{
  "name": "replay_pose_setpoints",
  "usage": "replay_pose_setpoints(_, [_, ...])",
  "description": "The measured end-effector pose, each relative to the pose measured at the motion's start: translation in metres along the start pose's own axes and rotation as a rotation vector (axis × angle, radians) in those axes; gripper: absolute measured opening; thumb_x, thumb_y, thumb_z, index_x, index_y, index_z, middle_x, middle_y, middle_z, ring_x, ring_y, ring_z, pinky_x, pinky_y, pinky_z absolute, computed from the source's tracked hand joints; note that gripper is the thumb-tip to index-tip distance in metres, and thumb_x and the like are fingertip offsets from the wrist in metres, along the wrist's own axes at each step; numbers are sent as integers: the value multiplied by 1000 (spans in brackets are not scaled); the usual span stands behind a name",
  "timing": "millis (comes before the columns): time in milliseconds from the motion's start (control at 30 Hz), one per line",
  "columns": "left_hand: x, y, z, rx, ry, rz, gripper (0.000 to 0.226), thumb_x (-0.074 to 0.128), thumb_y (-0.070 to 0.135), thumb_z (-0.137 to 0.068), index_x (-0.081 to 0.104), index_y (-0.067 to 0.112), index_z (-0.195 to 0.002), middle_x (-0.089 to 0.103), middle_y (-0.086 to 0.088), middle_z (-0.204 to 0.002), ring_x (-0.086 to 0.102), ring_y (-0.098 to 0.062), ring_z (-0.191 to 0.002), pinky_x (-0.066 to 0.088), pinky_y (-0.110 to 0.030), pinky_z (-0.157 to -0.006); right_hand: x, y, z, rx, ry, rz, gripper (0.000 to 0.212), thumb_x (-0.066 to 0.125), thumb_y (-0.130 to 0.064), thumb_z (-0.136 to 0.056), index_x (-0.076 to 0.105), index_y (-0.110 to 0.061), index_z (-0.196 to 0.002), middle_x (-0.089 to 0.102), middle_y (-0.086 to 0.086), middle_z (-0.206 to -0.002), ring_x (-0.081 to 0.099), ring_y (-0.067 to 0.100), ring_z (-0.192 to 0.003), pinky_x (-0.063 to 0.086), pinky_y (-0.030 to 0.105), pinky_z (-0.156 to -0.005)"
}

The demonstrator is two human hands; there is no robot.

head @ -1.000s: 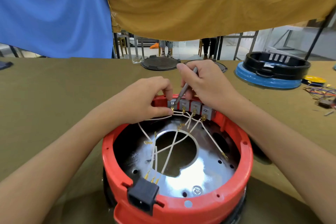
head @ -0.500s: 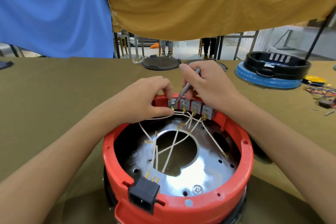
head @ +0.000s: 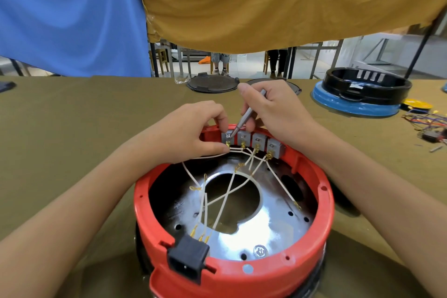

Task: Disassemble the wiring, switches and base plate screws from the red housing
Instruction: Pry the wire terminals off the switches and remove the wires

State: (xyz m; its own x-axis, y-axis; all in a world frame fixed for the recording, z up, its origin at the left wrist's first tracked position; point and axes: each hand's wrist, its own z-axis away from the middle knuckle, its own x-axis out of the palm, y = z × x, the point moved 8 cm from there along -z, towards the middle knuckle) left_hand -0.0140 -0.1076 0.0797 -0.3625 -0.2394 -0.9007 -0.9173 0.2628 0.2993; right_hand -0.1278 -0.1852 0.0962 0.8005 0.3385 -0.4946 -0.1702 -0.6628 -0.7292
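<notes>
The round red housing (head: 321,205) sits open side up on the table in front of me. Inside lies a shiny metal base plate (head: 273,227) with a large central hole. White wires (head: 226,198) cross over it to a row of grey switches (head: 257,140) on the far wall. My left hand (head: 191,133) pinches the wire and terminal at the leftmost switch (head: 227,137). My right hand (head: 271,111) grips a thin metal screwdriver (head: 246,115) whose tip touches that switch. A black power socket (head: 187,259) sits in the near rim.
A black ring on a blue base (head: 362,94) stands at the far right. Loose coloured wires and small parts (head: 428,123) lie at the right edge. Two dark round lids (head: 212,83) lie at the table's far side. Blue and mustard cloths hang behind.
My right hand has shifted slightly with the screwdriver, whose tip stays at the leftmost switch. My left hand keeps its pinch on the wire.
</notes>
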Motion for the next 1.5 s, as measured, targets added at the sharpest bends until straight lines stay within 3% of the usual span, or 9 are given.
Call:
replay_pose_setpoints(200, [1, -1, 0, -11, -5, 3, 29, 79, 41, -78, 57, 30, -94, 56, 18, -100, 57, 3, -91, 41, -6, -73, 1, -4, 0, -28, -5, 40, 46, 51, -34, -103, 63, -12, -64, 62, 1, -50, 66, 38, -56, 56, 55, -61])
replay_pose_setpoints(433, [0, 0, 0, -4, 0, 3, 29, 79, 40, -79, 58, 27, -96, 57, 15, -100, 58, 0, -92, 42, -10, -75, 0, -13, 5, -123, 20, 80, 44, 52, -33, -103, 64, -10, -67, 64, 3, -54, 68, 16, -51, 48, 20, -49])
replay_pose_setpoints(600, [-1, 0, 0, -7, -6, 2, 30, 79, 40, -79, 58, 28, -96, 56, 14, -101, 56, 1, -91, 42, -12, -76, 1, -3, 0, -27, -8, 23, 47, 51, -34, -103, 65, -7, -67, 64, 4, -51, 62, 46, -59, 53, 49, -58])
replay_pose_setpoints(767, [1, 1, 1, -11, -20, 6, 32, 80, 41, -77, 56, 31, -94, 56, 15, -103, 54, 2, -95, 40, -5, -75, 5, 8, -2, 73, -51, 20, 50, 49, -34, -104, 66, -10, -64, 60, 2, -47, 44, 24, -48, 39, 31, -51])
replay_pose_setpoints(833, [1, 1, 1, -12, -24, 2, 32, 80, 42, -77, 56, 30, -95, 56, 15, -104, 53, 3, -95, 39, -5, -76, 7, 7, -2, 71, -76, 49, 50, 50, -36, -103, 67, -9, -65, 59, 1, -47, 46, 22, -49, 42, 33, -51])
replay_pose_setpoints(1067, [1, 0, 1, -11, -25, 24, 28, 78, 40, -79, 56, 32, -94, 55, 18, -102, 58, -1, -92, 45, -12, -76, -4, 3, 1, 10, 47, -31, 49, 50, -34, -103, 63, -18, -59, 60, 3, -47, 56, 50, -57, 51, 53, -55])
replay_pose_setpoints(1267, [5, 6, 2, 29, -76, 16, 29, 75, 41, -81, 51, 39, -98, 50, 15, -104, 55, -8, -96, 48, -38, -91, -2, 2, 0, -13, 32, 1, 48, 51, -37, -102, 63, -17, -59, 62, 4, -48, 60, 45, -56, 49, 40, -52])
replay_pose_setpoints(1400, [5, 11, 3, 74, -106, 82, 23, 73, 32, -86, 55, 36, -100, 49, 9, -119, 57, -14, -107, 46, -40, -96, -13, 2, 2, -22, 111, -75, 46, 55, -37, -101, 63, -14, -63, 62, 5, -49, 60, 20, -46, 52, 33, -55])
replay_pose_setpoints(1500, [8, 12, 4, 112, -145, 77, 19, 71, 25, -90, 64, 34, -104, 51, 9, -128, 54, -9, -118, 41, -32, -104, -20, 2, 7, -15, 116, -64, 42, 65, -45, -93, 62, -15, -64, 64, 5, -52, 64, 18, -49, 58, 40, -58])
